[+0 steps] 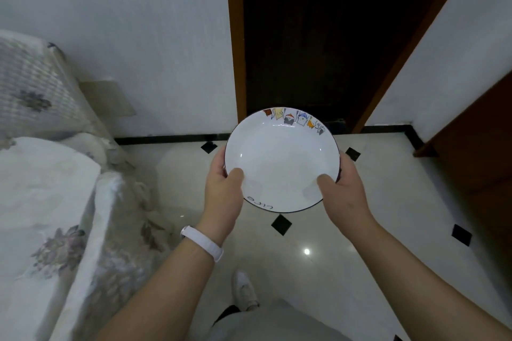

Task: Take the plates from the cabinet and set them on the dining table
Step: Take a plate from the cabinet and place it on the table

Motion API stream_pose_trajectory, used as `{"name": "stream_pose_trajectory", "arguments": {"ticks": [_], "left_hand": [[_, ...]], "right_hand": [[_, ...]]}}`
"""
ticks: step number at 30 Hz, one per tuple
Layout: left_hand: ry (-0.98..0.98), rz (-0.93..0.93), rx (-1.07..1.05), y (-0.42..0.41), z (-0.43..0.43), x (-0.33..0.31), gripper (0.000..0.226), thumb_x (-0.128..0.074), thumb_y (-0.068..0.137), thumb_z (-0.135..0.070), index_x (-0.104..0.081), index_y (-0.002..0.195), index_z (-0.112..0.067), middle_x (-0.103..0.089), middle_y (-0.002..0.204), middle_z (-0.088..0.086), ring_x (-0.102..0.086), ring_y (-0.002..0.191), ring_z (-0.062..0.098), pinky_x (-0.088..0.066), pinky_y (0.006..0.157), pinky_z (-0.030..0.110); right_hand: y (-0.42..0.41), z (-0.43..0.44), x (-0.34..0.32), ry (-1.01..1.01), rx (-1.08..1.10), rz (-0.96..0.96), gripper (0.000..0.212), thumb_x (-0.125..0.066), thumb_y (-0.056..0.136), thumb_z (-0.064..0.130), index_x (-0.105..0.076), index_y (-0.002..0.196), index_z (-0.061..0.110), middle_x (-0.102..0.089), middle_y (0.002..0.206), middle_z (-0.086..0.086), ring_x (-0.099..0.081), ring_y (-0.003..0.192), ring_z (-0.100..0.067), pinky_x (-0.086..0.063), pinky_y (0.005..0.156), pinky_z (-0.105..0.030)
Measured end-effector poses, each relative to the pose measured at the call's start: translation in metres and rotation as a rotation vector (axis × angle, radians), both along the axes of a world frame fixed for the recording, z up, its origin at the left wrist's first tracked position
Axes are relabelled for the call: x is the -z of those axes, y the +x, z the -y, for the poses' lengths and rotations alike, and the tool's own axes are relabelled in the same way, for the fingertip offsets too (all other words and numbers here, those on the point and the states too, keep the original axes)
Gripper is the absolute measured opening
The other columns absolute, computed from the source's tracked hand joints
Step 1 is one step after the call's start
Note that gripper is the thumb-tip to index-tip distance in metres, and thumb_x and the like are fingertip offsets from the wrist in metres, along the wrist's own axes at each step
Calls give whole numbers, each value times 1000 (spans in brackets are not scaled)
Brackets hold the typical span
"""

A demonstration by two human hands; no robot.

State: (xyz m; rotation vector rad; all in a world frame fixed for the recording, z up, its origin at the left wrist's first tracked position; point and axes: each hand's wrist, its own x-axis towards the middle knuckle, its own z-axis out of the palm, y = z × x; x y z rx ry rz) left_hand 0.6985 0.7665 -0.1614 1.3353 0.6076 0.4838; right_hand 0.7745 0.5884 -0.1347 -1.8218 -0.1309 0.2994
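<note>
View from a head-worn camera, looking down at a person's two bare forearms reaching forward. Both hands hold one round white plate (279,158) level in the air at about waist height, above the floor. The left hand (224,194) grips the plate's near-left edge, thumb pressed on the upper face and fingers curled underneath. The right hand (343,191) grips the near-right edge the same way. The plate has a thin dark rim, a row of small coloured cartoon figures along its far edge and a short handwritten word at its near edge.

A white wristband (202,243) circles the left wrist. Below the plate lies a glossy pale tiled floor (332,230) with small black diamond insets and a bright reflected spot of light. One white shoe (245,291) shows at the bottom centre. On the left stands a sofa (55,202) under a pale cover printed with grey flowers. Straight ahead, a dark doorway (304,36) opens in a white wall, edged by a brown wooden frame (235,36). No table or cabinet is in view.
</note>
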Motion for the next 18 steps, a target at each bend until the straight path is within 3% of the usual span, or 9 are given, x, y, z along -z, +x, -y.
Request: {"name": "stream_pose_trajectory", "arguments": {"ticks": [4,8,11,14,18], "left_hand": [[-3,19,-4,40,-50,-6,56,-42,78,-1,-62,119,-34,-69,115,0,-66,103,24,-55,76,34],[35,1,-45,52,-78,-7,61,-41,80,4,-59,129,-28,-67,121,1,-65,105,21,-57,80,37],[29,-37,-113,65,-103,4,61,-44,74,-4,-59,129,-27,-68,120,3,-64,107,27,-56,82,40],[8,-73,-183,81,-121,8,58,-44,75,-3,-60,126,-28,-69,117,0,-65,104,22,-55,79,35],[20,-78,-255,106,-142,4,57,-38,84,14,-62,115,-28,-71,102,-8,-66,90,7,-51,67,17]], "right_hand": [[36,-49,-1,43,-5,16,51,-47,86,-1,-51,126,29,-62,109,15,-59,92,6,-49,63,-7],[59,-80,-1,44,-46,3,49,-46,85,-3,-53,121,30,-63,106,15,-60,88,10,-49,63,-8],[81,-108,4,32,-104,9,49,-47,84,-2,-53,121,31,-64,106,16,-61,94,1,-49,67,-14],[105,-133,13,26,-144,-10,49,-47,84,-1,-51,125,26,-62,108,13,-59,98,-5,-47,69,-20],[146,-167,24,31,-234,-48,54,-48,85,-1,-49,131,28,-60,112,16,-57,102,-1,-46,70,-17]]}}
